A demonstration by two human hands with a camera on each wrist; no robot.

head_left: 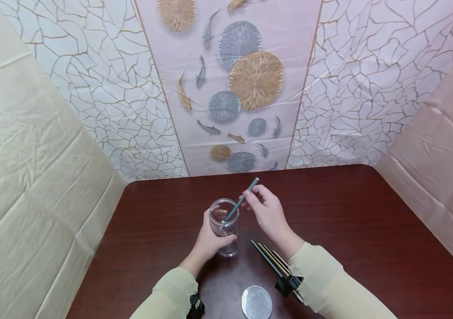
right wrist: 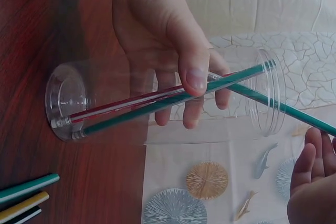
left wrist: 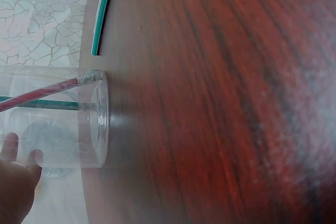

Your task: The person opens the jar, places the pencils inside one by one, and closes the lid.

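Observation:
My left hand (head_left: 208, 237) grips a clear, open-mouthed jar (head_left: 228, 252) that stands upright on the table, its fingers and thumb around the side. Inside the jar lean a red pencil (right wrist: 118, 103) and a green pencil (right wrist: 139, 113), their silver-banded ends at the bottom. With thumb and fingers, my right hand (head_left: 269, 213) pinches another green pencil (head_left: 234, 210) near its upper end. This pencil slants through the jar mouth, its lower end inside the upper part of the jar. Only part of the right hand shows in the right wrist view.
Several pencils (head_left: 268, 257), green, yellow and others, lie on the dark red table (head_left: 150, 248) under the right forearm. A round clear lid (head_left: 256, 303) lies near the front edge. Fabric with printed fish and discs (head_left: 256, 79) hangs behind the table.

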